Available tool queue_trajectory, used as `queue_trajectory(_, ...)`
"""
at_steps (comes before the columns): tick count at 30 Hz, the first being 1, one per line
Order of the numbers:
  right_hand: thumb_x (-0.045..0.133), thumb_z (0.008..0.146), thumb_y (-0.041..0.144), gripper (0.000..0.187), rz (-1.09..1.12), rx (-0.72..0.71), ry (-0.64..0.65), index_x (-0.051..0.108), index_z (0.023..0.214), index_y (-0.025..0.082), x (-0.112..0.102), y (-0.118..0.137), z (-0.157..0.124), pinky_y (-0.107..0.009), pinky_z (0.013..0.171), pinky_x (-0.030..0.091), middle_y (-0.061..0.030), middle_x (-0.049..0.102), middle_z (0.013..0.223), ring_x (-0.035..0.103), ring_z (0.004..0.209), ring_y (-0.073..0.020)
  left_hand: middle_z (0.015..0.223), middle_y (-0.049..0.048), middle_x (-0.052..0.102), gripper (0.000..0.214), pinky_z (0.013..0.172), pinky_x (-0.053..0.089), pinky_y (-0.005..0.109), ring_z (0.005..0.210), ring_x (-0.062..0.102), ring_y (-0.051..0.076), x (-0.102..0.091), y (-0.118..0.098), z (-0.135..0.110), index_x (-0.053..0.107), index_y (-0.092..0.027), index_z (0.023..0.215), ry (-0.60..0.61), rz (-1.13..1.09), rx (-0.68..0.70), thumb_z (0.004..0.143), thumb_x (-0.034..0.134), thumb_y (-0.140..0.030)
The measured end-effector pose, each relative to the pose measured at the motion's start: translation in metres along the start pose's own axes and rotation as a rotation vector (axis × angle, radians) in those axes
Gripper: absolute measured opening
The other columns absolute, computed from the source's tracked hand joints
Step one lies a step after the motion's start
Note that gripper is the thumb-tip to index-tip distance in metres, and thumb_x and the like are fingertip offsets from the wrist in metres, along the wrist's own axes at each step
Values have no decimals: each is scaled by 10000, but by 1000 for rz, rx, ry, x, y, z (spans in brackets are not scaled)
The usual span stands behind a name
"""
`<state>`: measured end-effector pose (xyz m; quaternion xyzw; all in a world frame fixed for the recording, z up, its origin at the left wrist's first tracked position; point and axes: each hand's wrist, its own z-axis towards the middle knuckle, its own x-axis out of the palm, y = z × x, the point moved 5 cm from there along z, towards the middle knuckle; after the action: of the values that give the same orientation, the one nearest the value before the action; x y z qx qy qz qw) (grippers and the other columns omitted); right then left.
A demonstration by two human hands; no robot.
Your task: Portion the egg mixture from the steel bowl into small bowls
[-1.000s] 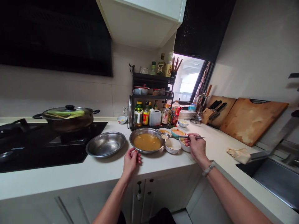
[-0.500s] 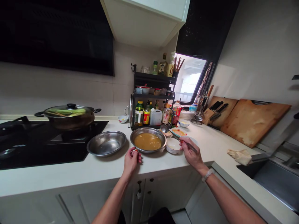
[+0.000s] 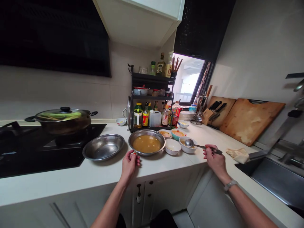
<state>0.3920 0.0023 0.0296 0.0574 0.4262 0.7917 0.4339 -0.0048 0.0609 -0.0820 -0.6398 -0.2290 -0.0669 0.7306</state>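
Note:
My right hand (image 3: 215, 158) is closed around the handle of a metal ladle (image 3: 189, 142). The ladle's bowl is over a white bowl (image 3: 188, 150) with yellowish liquid in it. At the near-left rim of a steel basin (image 3: 146, 154) full of brownish-yellow liquid, my left hand (image 3: 130, 162) has its fingers curled and its thumb at the rim. A second white bowl (image 3: 172, 148) stands between the basin and the ladle. Behind it are a teal-rimmed bowl (image 3: 177, 136) with orange liquid and another small bowl (image 3: 164, 133) with liquid.
An oval steel dish (image 3: 104, 146) sits by the stove (image 3: 59, 155), which carries a lidded pot (image 3: 63, 122). A black rack (image 3: 152, 97) of bottles stands behind. Cutting boards (image 3: 253, 118), a knife block (image 3: 210, 116), a cloth (image 3: 237, 155) and the sink (image 3: 277, 180) are to the right.
My right hand has moved right with the ladle, from beside the basin to the rightmost white bowl. My left hand stays by the basin. The view has turned slightly right.

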Motion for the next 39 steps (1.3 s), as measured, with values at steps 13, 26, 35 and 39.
queue_trajectory(13, 651, 641, 369, 254, 390, 277, -199, 576, 749, 152, -10, -32, 12, -213, 334, 458, -1, 607, 493, 550, 380, -122, 625, -17, 615, 443, 445, 437, 221, 477, 562, 105, -2, 3, 2, 466, -161, 1034, -13, 25, 4, 696, 643, -387)
queue_trajectory(26, 671, 622, 312, 223, 458, 272, -205, 573, 742, 152, -11, -17, 20, -192, 324, 443, 2, 610, 498, 562, 397, -119, 604, -11, 624, 410, 429, 433, 205, 465, 546, 96, -1, 0, 0, 461, -147, 1048, -10, -2, -1, 716, 622, -325)
queue_trajectory(35, 694, 606, 301, 228, 602, 310, -101, 583, 733, 147, 28, 24, 16, -188, 338, 425, 5, 599, 490, 558, 400, -117, 610, -18, 620, 425, 428, 431, 207, 462, 537, 92, 0, 2, 1, 457, -149, 1050, 5, -3, 6, 714, 620, -353)
queue_trajectory(39, 677, 630, 320, 221, 636, 318, -26, 578, 742, 157, 59, 40, 8, -198, 346, 427, 11, 599, 487, 540, 389, -115, 608, -20, 619, 397, 427, 428, 204, 461, 537, 89, -1, 5, 3, 455, -152, 1047, 7, -7, 3, 727, 602, -335)
